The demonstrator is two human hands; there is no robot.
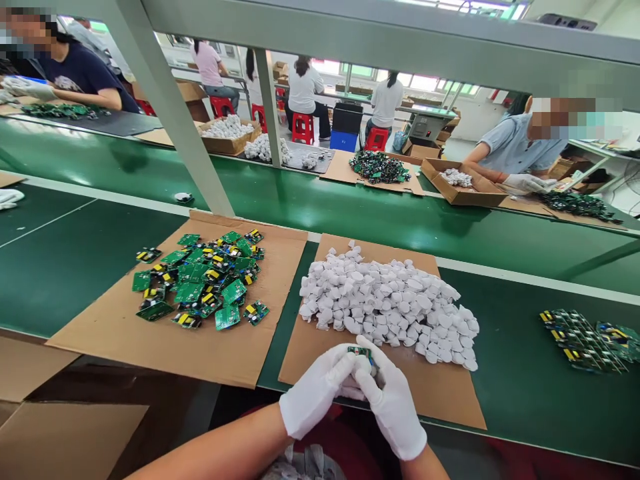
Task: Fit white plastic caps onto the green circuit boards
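Both hands wear white gloves and meet at the near edge of the right cardboard sheet (445, 393). Between their fingers is a small green circuit board (361, 351). My left hand (320, 387) closes on it from the left, and my right hand (390, 397) wraps round it from the right. Something white and rounded shows under the board, partly hidden by the fingers. Just beyond the hands lies a big heap of small white plastic pieces (385, 297). To the left, a pile of green circuit boards with yellow parts (200, 277) rests on another cardboard sheet (235, 363).
Joined circuit boards (583, 340) lie at the far right of the green table (525, 400). A metal post (175, 107) rises behind the left sheet. Across the green belt (310, 207), people sit with boards and boxes (463, 190). Cardboard flaps (65, 433) are at lower left.
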